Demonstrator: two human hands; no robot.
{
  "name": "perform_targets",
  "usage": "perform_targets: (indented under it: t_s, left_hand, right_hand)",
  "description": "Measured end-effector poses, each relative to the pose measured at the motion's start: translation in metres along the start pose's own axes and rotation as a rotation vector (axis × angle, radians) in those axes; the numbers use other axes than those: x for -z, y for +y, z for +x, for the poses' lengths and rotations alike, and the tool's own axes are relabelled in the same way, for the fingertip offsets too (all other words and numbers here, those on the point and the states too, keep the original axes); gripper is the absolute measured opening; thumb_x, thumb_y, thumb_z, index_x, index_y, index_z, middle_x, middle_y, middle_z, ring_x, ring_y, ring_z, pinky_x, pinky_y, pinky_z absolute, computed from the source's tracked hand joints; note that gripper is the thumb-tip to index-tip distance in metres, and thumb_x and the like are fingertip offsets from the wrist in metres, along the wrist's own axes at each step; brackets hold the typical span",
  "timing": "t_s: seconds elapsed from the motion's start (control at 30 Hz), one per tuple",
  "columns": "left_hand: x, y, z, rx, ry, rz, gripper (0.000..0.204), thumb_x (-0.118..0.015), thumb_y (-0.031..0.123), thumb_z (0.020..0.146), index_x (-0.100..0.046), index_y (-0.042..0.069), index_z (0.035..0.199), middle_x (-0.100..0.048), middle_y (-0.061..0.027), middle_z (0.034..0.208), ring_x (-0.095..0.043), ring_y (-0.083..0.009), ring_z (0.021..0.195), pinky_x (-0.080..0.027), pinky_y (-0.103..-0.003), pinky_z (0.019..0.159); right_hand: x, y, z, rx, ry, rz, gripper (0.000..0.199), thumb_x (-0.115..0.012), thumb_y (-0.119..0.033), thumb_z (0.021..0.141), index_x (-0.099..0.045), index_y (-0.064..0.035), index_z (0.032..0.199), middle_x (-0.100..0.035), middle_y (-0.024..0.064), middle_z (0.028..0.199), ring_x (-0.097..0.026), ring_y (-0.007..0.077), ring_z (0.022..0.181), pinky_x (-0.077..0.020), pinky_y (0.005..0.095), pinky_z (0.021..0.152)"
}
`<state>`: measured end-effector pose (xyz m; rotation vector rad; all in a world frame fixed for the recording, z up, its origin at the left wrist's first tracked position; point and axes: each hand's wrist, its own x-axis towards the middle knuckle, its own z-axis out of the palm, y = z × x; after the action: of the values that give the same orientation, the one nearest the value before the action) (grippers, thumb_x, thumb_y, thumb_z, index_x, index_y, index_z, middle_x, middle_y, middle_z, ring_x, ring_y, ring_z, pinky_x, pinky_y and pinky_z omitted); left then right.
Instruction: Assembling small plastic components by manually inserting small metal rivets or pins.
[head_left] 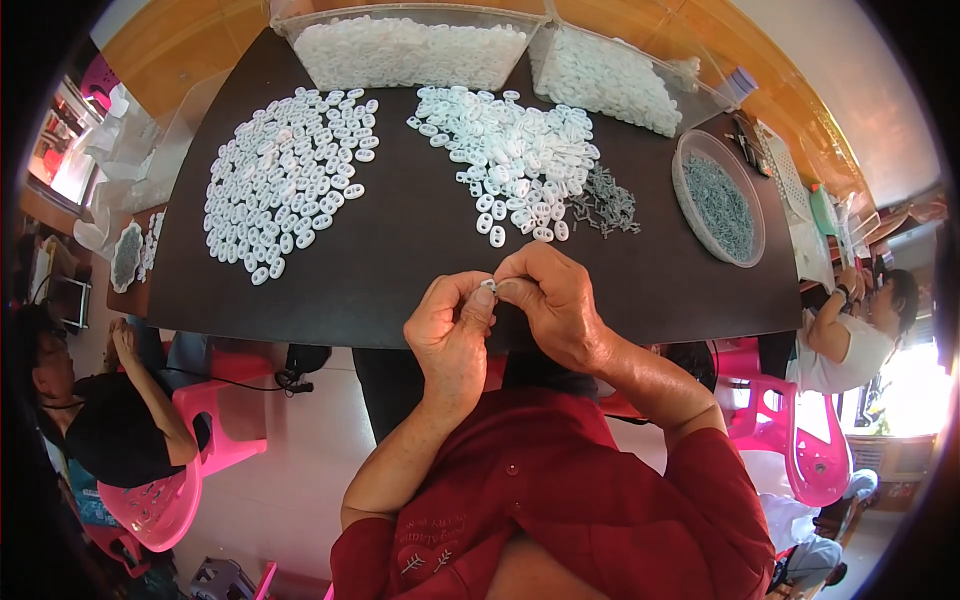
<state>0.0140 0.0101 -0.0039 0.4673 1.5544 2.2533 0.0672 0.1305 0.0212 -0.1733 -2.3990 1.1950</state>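
Head view: where is the small white piece [488, 285]?

Over the near part of the dark table [400, 230], at the fingertips, beyond the person's red shirt [600, 470].

And the grip?

On the left hand [448, 325], thumb and forefinger pinch the piece. The right hand [558, 305] has its thumb and forefinger at the piece's edge; whether they grip it, or something tiny, I can't tell.

How far along does it look?

One piece is in work, and I'd judge a great deal is left. The left pile [285, 180] of white ovals lies spread out; the right pile [515, 150] is heaped beside loose grey pins [605, 203], with more pins in a round tub [682, 195] and more ovals in the left bin [284, 28] behind. Which pile, if either, is finished, I can't make out.

Which way does the piece point?

Its visible bit shows just above the left thumb tip. Fingers hide the rest, so I can't give its long axis. The ovals on the table lie with their long axes every which way.
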Motion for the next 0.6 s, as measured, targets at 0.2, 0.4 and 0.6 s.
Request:
perform_targets:
  t_s: [0.2, 0.4, 0.6]
  left_hand:
    - [0.003, -0.005, 0.000, -0.054, 0.000, 0.082, 0.008, -0.060, 0.005, 0.088, -0.062, -0.002, 0.088, -0.054, 0.0003, 0.074, -0.047, -0.0041, 0.058, -0.040, -0.019, 0.051]
    - [0.016, 0.005, 0.010, 0.072, 0.029, -0.025, 0.010, -0.060, 0.006, 0.088, -0.063, -0.003, 0.091, -0.059, -0.0035, 0.075, -0.049, -0.0067, 0.058, -0.042, -0.020, 0.051]
    - [0.018, 0.008, 0.015, 0.040, 0.035, -0.071, 0.011, -0.060, 0.005, 0.087, -0.062, -0.004, 0.091, -0.059, -0.0057, 0.076, -0.050, -0.0083, 0.057, -0.041, -0.020, 0.051]
  right_hand:
    - [-0.005, 0.003, -0.003, -0.006, 0.030, 0.020, 0.005, -0.060, 0.000, 0.078, -0.057, -0.0014, 0.081, -0.057, 0.0097, 0.075, -0.056, 0.0260, 0.069, -0.0453, 0.0358, 0.062]
    - [0.028, 0.015, 0.019, 0.047, 0.044, -0.166, 0.008, -0.064, -0.003, 0.078, -0.064, -0.0009, 0.086, -0.059, 0.0090, 0.078, -0.058, 0.0208, 0.073, -0.0457, 0.0313, 0.065]
    - [0.018, 0.027, 0.034, 0.312, 0.052, -0.574, 0.009, -0.068, -0.009, 0.073, -0.061, -0.0041, 0.076, -0.053, 0.0106, 0.073, -0.052, 0.0269, 0.069, -0.0427, 0.0372, 0.062]
